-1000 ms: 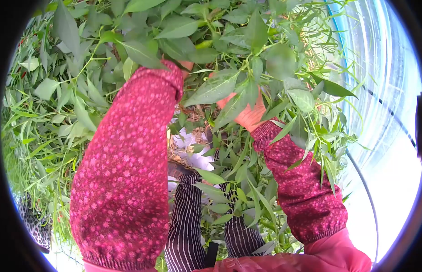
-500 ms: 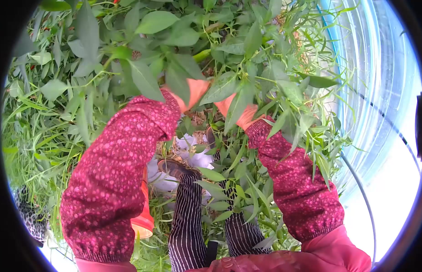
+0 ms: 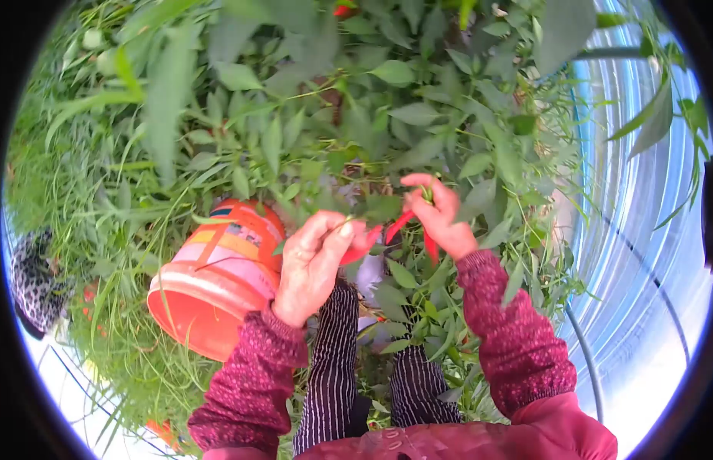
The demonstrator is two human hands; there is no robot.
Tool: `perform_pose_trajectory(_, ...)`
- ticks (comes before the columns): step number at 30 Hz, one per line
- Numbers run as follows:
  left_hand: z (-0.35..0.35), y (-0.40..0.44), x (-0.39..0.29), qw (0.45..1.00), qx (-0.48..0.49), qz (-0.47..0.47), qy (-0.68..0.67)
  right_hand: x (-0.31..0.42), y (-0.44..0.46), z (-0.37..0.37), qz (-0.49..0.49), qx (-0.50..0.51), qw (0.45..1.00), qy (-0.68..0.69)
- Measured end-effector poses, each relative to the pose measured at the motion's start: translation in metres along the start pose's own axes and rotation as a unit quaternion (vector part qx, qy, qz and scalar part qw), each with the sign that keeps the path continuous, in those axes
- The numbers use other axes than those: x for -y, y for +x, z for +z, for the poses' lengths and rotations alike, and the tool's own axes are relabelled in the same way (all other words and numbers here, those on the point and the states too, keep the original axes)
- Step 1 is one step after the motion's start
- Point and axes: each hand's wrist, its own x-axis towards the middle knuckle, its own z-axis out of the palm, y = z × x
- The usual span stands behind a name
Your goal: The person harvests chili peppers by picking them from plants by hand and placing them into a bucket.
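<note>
Several red chili peppers [image 3: 361,244] show at the fingers of my left hand [image 3: 312,261], which is closed around them. Close by on the right, my right hand [image 3: 442,218] is closed on red chili peppers [image 3: 431,247] too, with green stems at the fingertips. Their tips hang down toward the gap between my hands. To the left of my left hand an orange-red bucket [image 3: 207,277] with printed labels leans over, its mouth facing me. Part of its right side is behind my left hand and sleeve.
Dense pepper plants [image 3: 395,73] spread ahead and around, with long grass [image 3: 103,268] at left. Clear plastic sheeting [image 3: 640,230] walls the right side, with a dark pipe [image 3: 585,360] along it. A spotted dark-and-light item [image 3: 38,280] is at far left.
My hands have come out from behind the leaves, and red chili peppers now show in both. The bucket, mostly hidden behind my left sleeve before, is now in plain view.
</note>
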Motion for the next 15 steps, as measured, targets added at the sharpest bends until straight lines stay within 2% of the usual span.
perform_pose_trajectory(1,-0.008,-0.017,-0.002,0.989,-0.039,-0.095,-0.104,0.013,-0.009,0.01,0.04,0.026,0.989,0.138)
perform_pose_trajectory(2,-0.016,-0.034,-0.006,0.989,-0.051,-0.093,-0.104,0.031,-0.017,0.02,0.037,0.038,0.989,0.137)
perform_pose_trajectory(3,-0.026,-0.05,-0.01,0.974,-0.083,-0.139,-0.16,0.051,-0.025,0.032,0.126,0.093,0.955,0.251)
perform_pose_trajectory(4,-0.036,-0.067,-0.013,0.952,-0.113,-0.184,-0.217,0.067,-0.033,0.045,0.215,0.147,0.897,0.357)
perform_pose_trajectory(6,-0.063,-0.103,-0.019,0.944,-0.197,-0.19,-0.183,0.087,-0.046,0.085,0.239,0.177,0.871,0.39)
perform_pose_trajectory(8,-0.096,-0.139,-0.02,0.94,-0.296,-0.153,-0.075,0.103,-0.062,0.133,0.242,0.228,0.882,0.334)
perform_pose_trajectory(9,-0.113,-0.153,-0.027,0.939,-0.305,-0.157,-0.021,0.114,-0.069,0.159,0.241,0.258,0.888,0.294)
perform_pose_trajectory(10,-0.13,-0.169,-0.023,0.935,-0.32,-0.15,-0.026,0.115,-0.079,0.187,0.26,0.278,0.879,0.288)
perform_pose_trajectory(12,-0.158,-0.194,-0.004,0.916,-0.359,-0.172,0.043,0.104,-0.1,0.247,0.238,0.263,0.888,0.293)
perform_pose_trajectory(14,-0.177,-0.214,0.011,0.914,-0.353,-0.194,0.045,0.113,-0.11,0.285,0.223,0.267,0.921,0.173)
perform_pose_trajectory(15,-0.182,-0.216,0.01,0.905,-0.345,-0.148,0.2,0.109,-0.117,0.304,0.219,0.268,0.923,0.167)
